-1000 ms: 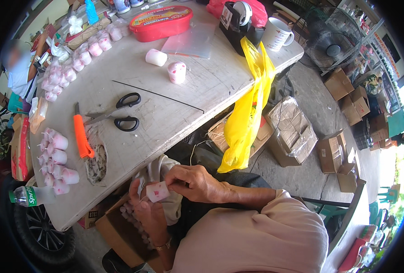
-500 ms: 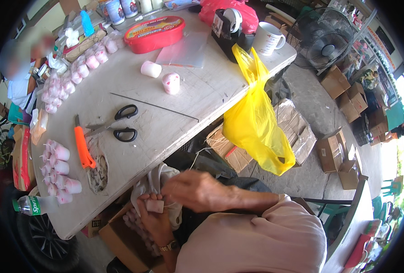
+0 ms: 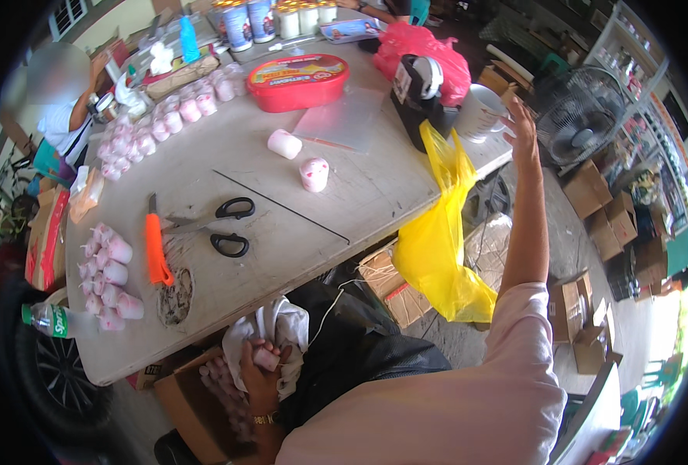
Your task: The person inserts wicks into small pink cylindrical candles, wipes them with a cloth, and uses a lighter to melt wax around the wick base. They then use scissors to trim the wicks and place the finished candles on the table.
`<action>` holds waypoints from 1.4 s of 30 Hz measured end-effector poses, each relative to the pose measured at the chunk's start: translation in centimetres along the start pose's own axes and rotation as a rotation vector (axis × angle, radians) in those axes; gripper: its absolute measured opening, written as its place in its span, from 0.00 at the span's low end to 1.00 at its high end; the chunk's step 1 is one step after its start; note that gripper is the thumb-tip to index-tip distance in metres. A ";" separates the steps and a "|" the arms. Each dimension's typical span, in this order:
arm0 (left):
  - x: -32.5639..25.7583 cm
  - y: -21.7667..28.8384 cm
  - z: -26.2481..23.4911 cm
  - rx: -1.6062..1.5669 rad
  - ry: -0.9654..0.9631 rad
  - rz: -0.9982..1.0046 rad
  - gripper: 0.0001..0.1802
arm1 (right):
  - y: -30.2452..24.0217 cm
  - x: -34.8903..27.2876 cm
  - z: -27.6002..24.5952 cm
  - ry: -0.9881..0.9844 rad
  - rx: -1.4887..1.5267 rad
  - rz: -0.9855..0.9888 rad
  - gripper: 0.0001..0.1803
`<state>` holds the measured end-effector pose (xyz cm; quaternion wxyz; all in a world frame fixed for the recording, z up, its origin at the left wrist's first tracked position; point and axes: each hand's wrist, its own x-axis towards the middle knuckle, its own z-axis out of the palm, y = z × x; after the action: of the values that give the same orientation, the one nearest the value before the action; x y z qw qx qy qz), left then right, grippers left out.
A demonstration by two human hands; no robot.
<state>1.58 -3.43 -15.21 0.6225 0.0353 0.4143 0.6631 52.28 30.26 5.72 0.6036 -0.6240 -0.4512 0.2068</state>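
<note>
My left hand is low over my lap, its fingers closed round a small pale pink candle. A white cloth lies beside and under that hand. My right arm stretches far to the right, and my right hand is raised beside the white mug at the table's far right corner. Its fingers look apart, with nothing visible in them. On the table, two wrapped pink-white candles stand apart from the rest, one lying tilted and one upright.
Scissors, an orange cutter and a thin black rod lie on the table. Candle clusters sit left. A yellow bag hangs off the edge; a cardboard box of candles stands below. A fan is right.
My right hand has swung from beside my left hand, over my lap, up and out to the right beside the mug. My left hand still holds the candle. The view has shifted somewhat.
</note>
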 end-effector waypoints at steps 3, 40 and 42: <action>0.1 0.1 0.1 -0.018 0.012 -0.033 0.17 | 0.9 0.9 -0.1 -0.052 -0.080 0.010 0.40; 1.1 -0.2 -0.4 -0.075 -0.060 -0.060 0.17 | -9.4 4.9 24.8 -0.232 -0.161 0.176 0.28; 1.2 -0.1 -0.3 -0.064 -0.056 -0.069 0.17 | -6.6 6.8 26.1 -0.225 -0.217 0.191 0.29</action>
<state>1.23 -2.59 -16.03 0.6572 0.0197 0.3762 0.6529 32.70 49.68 9.03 0.4561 -0.6984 -0.4743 0.2816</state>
